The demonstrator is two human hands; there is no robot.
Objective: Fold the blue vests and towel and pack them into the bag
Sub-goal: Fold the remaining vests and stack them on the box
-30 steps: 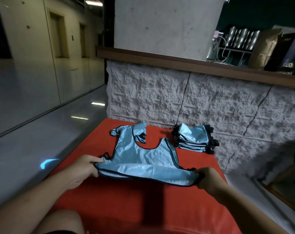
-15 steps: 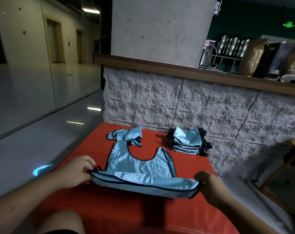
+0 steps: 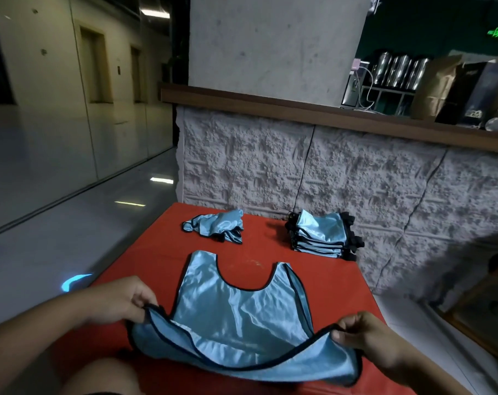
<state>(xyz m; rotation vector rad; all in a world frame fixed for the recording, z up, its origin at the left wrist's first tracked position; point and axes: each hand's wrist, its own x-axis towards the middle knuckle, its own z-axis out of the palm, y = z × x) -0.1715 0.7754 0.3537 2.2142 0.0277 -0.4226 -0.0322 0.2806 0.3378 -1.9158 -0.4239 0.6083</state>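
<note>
- Red covers the tabletop (image 3: 145, 252) in front of me, pushed up against a rough white stone-faced wall (image 3: 384, 178) topped by a brown wooden ledge (image 3: 299, 105); a glossy corridor floor (image 3: 57, 246) runs off at 9 o'clock.
- At 8 o'clock my left hand (image 3: 119, 299) pinches the near left corner of the open blue vest (image 3: 236, 309), fingers curled over its dark trim.
- That vest lies flat at the centre of the red surface, its neckline scoop pointing to 12 o'clock and both shoulder straps spread out on the red, while the near hem is lifted off the surface and sags in a curve between my two hands.
- Past the vest, at 11 o'clock, a crumpled vest (image 3: 216, 228) sits by itself, bunched and unfolded, well apart from the one I hold.
- At 1 o'clock a stack of folded vests (image 3: 322, 235) rests near the wall, neat layers with dark trim showing at the edges.
- At 4 o'clock my right hand (image 3: 364, 337) grips the near right corner of the hem, thumb and fingers closed on the fabric.
- Up at 2 o'clock, on the ledge, stand brown paper bags (image 3: 438, 84) and behind them a row of shiny metal cans (image 3: 399, 69).
</note>
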